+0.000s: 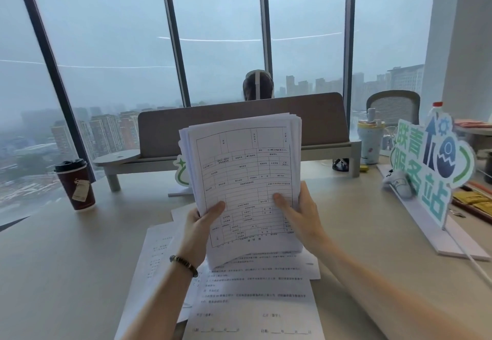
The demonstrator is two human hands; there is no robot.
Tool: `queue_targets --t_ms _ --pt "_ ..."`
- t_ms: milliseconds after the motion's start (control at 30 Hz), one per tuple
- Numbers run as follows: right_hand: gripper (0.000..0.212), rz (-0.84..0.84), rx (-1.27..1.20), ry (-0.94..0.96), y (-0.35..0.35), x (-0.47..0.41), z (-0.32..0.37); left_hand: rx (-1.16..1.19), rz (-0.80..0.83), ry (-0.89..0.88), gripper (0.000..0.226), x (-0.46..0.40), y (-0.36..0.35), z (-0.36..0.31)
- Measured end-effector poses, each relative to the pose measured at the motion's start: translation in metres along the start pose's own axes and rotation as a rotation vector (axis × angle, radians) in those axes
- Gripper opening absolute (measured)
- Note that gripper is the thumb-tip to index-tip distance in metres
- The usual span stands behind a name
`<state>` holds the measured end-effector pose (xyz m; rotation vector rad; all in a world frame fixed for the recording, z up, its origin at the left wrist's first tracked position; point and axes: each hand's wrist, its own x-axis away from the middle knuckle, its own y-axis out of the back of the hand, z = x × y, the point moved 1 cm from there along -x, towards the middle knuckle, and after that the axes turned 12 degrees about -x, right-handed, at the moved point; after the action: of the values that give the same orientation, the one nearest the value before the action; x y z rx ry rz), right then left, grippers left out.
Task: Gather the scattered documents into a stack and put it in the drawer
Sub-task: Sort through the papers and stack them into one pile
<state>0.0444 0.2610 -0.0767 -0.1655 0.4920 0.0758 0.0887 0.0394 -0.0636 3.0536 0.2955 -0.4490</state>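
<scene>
A thick stack of white printed forms [243,164] stands upright above the desk, its bottom edge near the sheets below. My left hand [198,226] grips its lower left side, thumb across the front page. My right hand [300,214] grips the lower right side the same way. Several loose sheets [253,297] with printed text lie spread on the light desk [58,259] under and in front of the stack. No drawer is in view.
A dark red lidded coffee cup [76,185] stands at the left. A grey divider panel [245,126] on a shelf crosses the desk's back, with a person seated behind it. At the right stand a green-and-blue sign [434,169], a tumbler [370,140] and a tray of packets [474,201].
</scene>
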Motion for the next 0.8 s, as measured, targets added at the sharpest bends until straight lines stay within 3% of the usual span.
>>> queue_targets --t_ms 233,433,567,800 --pt "0.026 0.055 -0.043 -0.022 0.002 0.004 -0.008 0.054 -0.034 -0.063 0.037 0.002 -0.003 0.001" --pt "0.042 0.036 -0.023 0.004 -0.001 0.007 -0.007 -0.016 -0.041 -0.037 0.025 0.002 -0.004 0.003" --pt "0.030 0.041 0.049 0.017 0.001 0.007 -0.009 -0.015 0.038 0.012 0.027 0.001 -0.002 0.002" --pt "0.020 0.025 0.159 0.038 -0.009 -0.006 0.004 -0.340 0.021 -0.055 0.011 -0.011 0.003 0.005"
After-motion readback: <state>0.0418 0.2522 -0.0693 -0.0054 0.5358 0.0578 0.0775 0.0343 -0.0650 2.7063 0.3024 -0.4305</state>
